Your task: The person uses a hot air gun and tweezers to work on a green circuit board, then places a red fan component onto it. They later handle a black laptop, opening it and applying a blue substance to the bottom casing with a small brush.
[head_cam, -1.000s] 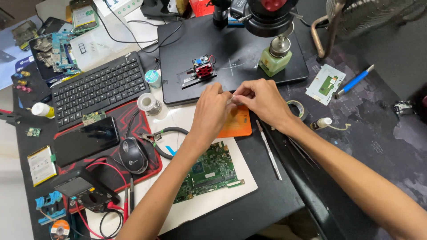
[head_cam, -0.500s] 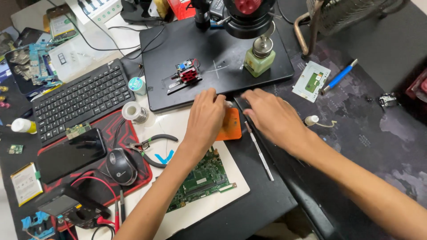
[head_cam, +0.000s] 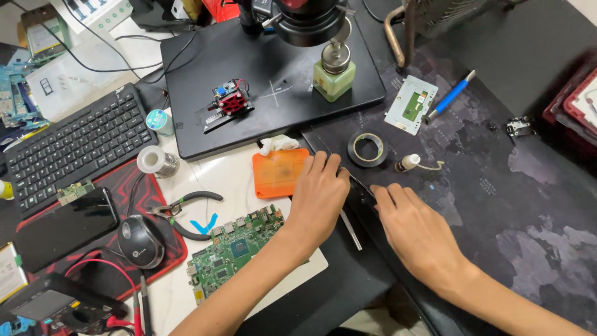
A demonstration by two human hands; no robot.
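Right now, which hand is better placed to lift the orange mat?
Left, probably. The left hand lies at the right edge of the orange mat; the right hand is further off, beyond the tweezers.

Dark marbled mat [head_cam: 497, 205] covers surface right of black microscope base plate [head_cam: 273, 68]. White board [head_cam: 230, 180] lies below plate. Red-black mouse pad [head_cam: 93, 261] at lower left. Light bright, even, soft shadows.
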